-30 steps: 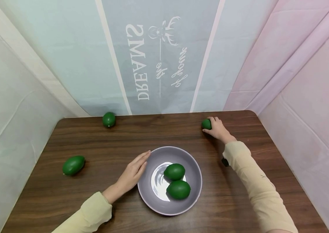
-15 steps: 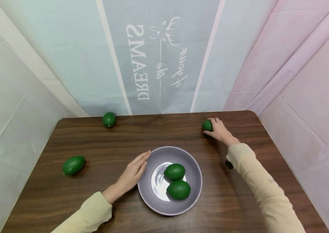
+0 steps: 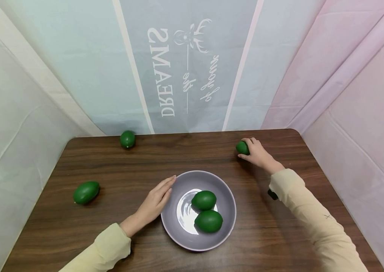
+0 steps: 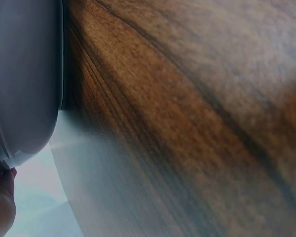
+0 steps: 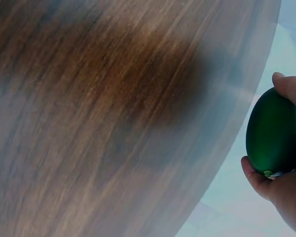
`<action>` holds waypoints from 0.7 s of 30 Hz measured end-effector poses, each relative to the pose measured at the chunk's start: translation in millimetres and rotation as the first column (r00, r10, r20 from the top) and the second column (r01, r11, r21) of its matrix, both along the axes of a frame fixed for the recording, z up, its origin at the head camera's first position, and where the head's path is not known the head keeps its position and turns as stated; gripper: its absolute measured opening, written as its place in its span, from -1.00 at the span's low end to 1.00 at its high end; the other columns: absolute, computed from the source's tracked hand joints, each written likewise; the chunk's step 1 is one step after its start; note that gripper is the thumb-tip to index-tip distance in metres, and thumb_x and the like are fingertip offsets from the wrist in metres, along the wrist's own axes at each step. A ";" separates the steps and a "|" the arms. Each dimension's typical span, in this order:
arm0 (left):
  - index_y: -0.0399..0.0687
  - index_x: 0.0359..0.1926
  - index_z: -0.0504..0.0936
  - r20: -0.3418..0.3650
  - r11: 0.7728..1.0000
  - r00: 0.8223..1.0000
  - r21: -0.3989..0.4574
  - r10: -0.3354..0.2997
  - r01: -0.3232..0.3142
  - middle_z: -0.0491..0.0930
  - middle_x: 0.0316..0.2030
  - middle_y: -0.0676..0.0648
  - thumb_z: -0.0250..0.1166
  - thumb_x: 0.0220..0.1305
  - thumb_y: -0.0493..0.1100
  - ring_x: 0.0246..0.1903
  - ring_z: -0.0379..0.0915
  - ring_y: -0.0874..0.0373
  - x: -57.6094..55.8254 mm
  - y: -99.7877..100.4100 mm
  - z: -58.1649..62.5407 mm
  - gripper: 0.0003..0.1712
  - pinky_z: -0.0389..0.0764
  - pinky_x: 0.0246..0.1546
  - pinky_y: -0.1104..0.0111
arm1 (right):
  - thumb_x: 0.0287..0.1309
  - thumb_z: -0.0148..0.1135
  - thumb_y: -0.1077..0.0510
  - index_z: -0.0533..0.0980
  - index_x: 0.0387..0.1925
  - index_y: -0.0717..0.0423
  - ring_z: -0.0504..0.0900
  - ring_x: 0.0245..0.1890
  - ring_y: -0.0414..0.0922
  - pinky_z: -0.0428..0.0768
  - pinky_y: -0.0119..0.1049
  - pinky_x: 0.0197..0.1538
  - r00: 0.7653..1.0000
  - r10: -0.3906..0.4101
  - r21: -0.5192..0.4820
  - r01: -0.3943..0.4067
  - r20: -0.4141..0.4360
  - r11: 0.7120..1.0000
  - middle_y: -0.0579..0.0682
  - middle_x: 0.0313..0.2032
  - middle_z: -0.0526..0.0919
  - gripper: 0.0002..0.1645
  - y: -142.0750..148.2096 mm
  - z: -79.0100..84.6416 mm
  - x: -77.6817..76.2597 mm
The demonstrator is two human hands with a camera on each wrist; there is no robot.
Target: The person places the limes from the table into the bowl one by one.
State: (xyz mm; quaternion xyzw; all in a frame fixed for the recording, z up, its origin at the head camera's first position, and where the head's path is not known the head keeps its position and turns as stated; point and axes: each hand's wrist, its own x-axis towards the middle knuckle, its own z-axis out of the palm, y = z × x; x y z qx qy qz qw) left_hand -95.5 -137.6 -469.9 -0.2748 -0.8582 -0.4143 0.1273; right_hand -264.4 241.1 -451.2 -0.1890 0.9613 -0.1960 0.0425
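Fruits (image 3: 242, 147) deep green — bowl (image 3: 197, 179) greyish purple — tabletop (image 3: 185, 155) brown, dark-streaked grain.

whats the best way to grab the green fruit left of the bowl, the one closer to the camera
Take the green fruit across its wide middle, coming down from above. It lies on its side on the table with both ends tapering, so the ends would likely slip more easily.

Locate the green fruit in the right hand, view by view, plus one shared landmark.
Head: fruit right of centre, near the far edge of the table, in the right hand.
Left wrist: not in it.
Right wrist: right edge, about mid-height.
Shared landmark: the table's wood grain, in all three.
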 end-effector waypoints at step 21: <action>-0.29 0.19 0.38 0.006 1.000 1.000 -0.004 0.002 -0.002 0.37 0.18 -0.15 0.07 0.27 -0.37 0.17 0.28 0.01 0.0 0.2 -0.9 -0.55 0.35 0.15 0.18 | 0.06 0.27 0.01 0.17 0.24 0.25 0.33 -0.04 0.19 0.47 0.11 -0.09 0.996 0.085 0.018 -0.085 -0.006 0.996 0.31 0.03 0.27 -0.20 -9.6 18.7 19.2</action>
